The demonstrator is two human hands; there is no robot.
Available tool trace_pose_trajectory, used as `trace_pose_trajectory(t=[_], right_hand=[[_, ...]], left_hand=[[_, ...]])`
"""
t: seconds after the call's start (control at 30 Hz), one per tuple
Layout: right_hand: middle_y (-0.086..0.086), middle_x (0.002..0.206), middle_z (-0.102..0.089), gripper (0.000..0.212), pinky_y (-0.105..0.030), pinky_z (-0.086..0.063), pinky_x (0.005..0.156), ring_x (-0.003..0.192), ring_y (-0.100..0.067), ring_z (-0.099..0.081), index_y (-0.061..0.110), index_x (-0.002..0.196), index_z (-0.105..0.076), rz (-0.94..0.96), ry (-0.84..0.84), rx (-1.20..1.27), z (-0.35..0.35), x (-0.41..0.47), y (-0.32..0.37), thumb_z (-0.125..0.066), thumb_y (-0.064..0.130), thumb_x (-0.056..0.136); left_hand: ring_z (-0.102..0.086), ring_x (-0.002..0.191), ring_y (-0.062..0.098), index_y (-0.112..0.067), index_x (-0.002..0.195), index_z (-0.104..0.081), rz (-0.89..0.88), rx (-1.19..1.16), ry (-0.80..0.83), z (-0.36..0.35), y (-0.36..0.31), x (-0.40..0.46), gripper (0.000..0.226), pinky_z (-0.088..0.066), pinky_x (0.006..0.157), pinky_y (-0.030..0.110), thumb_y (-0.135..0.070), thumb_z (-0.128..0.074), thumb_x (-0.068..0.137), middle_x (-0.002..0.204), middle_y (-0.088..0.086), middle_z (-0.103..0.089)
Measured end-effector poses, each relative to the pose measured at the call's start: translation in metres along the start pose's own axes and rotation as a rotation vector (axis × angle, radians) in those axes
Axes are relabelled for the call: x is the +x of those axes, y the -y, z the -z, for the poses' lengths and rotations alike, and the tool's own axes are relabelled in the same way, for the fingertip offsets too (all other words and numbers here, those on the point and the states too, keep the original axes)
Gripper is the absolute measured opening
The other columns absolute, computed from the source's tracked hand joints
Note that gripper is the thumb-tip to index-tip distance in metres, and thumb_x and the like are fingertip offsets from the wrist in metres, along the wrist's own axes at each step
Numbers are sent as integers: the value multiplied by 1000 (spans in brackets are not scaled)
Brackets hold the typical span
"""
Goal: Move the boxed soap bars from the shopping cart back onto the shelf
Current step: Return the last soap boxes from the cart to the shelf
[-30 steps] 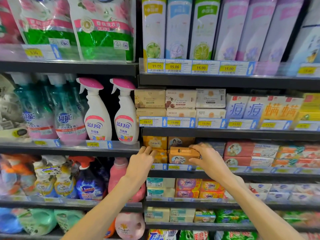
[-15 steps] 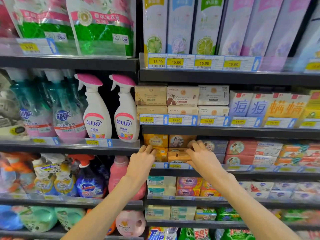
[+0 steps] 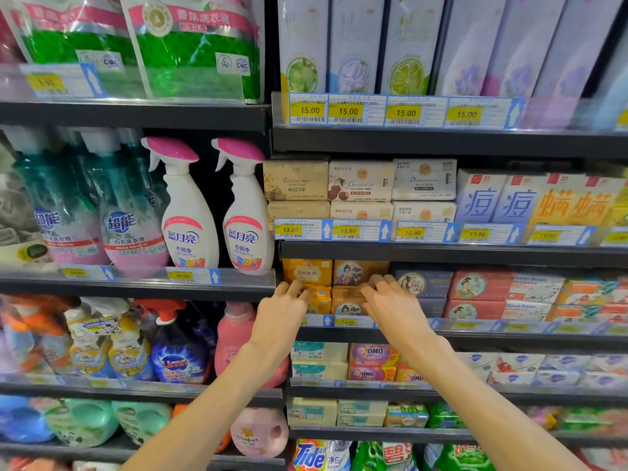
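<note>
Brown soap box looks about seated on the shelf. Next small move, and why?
Probably let go and draw the right hand back: the brown soap box already sits in its row under another brown one, beside the orange boxes where the left hand rests.

The store light was bright and even, falling from above, so colours looked strong and shadows stayed soft. Dark bands sat under each shelf board [image 3: 441, 254], and the gap behind the two white spray bottles [image 3: 190, 212] was nearly black. Glare washed over the clear plastic strip in front of the green refill bags [image 3: 190, 45]. The centre was fairly sharp: the yellow price tags [image 3: 346, 111] could be read. Toward the edges the picture smeared, the bottles at far left and the boxes at far right blurred, and the shelf lines bowed from the wide lens.
</note>
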State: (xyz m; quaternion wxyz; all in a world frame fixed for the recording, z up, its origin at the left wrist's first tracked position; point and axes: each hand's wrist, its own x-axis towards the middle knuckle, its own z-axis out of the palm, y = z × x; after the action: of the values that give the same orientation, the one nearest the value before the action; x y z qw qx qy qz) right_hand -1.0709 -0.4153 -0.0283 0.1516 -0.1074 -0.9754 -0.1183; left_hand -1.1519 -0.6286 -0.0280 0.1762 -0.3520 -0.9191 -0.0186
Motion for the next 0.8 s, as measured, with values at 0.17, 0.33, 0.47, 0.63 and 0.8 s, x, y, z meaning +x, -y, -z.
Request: trace_pose_trajectory(t=[0.17, 0.33, 0.47, 0.63, 0.8], right_hand=[[-3, 101, -64, 49, -34, -56, 55, 97, -24, -60, 20, 106, -68, -21, -12, -9, 3, -5, 3, -91, 22, 63], [-4, 112, -61, 49, -41, -60, 61, 108, -25, -56, 22, 117, -63, -43, 37, 19, 4, -7, 3, -85, 21, 73], [-2, 118, -60, 39, -41, -61, 63, 112, -23, -55, 23, 116, -63, -50, 43, 50, 7, -11, 2, -78, 25, 81], [2, 118, -58, 30, -38, -59, 60, 108, -19, -56, 26, 121, -60, 17, -49, 138, 13, -23, 1, -65, 27, 91], [3, 122, -61, 32, -32, -59, 72, 111, -17, -57, 23, 123, -63, 146, -84, 217, 28, -37, 19, -63, 24, 92]], left_hand=[[-56, 111, 26, -23, 129, -53, 7, -7, 13, -3, -2, 0, 66, -58, 63, 40, -10, -84, 72, 127, 1, -55], [-55, 114, 25, -24, 132, -52, 21, -17, -5, -3, -3, 0, 66, -59, 65, 40, -12, -83, 75, 129, 1, -56], [-56, 116, 24, -26, 131, -52, 33, -27, -13, -5, -2, -1, 64, -59, 63, 39, -14, -83, 76, 128, -1, -58], [-52, 127, 23, -21, 133, -53, 39, -37, -61, -1, -5, -10, 59, -60, 61, 40, -17, -79, 81, 133, 1, -58], [-57, 120, 19, -20, 134, -52, 71, -39, -103, 12, -7, -38, 57, -60, 62, 34, -19, -77, 83, 132, 0, -59]])
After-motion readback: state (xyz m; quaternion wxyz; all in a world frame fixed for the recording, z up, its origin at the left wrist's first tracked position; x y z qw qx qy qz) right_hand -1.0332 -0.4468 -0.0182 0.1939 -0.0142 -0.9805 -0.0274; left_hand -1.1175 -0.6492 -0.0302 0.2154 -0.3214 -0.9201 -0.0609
